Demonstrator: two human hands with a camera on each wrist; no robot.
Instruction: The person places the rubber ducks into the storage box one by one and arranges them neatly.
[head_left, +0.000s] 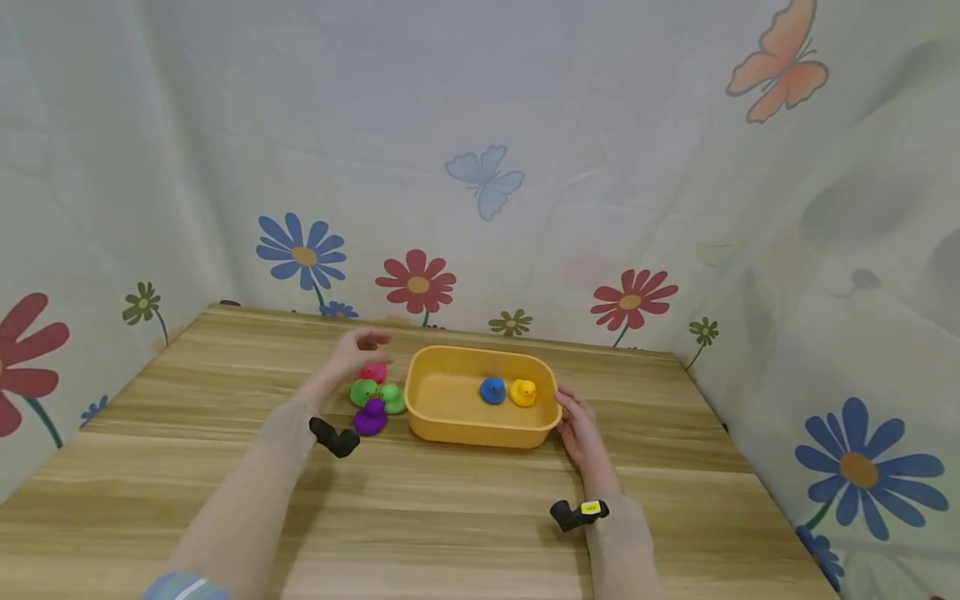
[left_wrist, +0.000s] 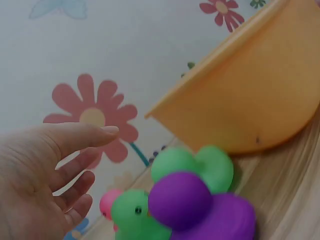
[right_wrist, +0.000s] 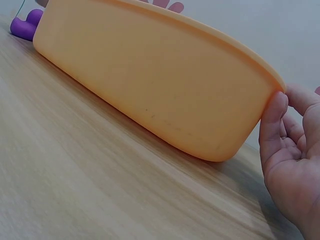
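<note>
Your L hand (head_left: 352,354), fingers apart & loosely bent, hangs by 4 smooth, rounded ducks (head_left: 370,418) on wood-grain tbl (head_left: 450,517); your R hand (head_left: 579,429) pinches plastic tub's (head_left: 476,435) curved end, w/ 2 more inside.

Pale flower-printed cloth (head_left: 337,125) hangs behind and beside a wood-grain table (head_left: 450,517).

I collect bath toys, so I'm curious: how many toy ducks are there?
6: a blue duck and a yellow duck in the orange-yellow tub; a pink duck, a green duck, a light green duck and a purple duck clustered on the table, left of the tub.
</note>
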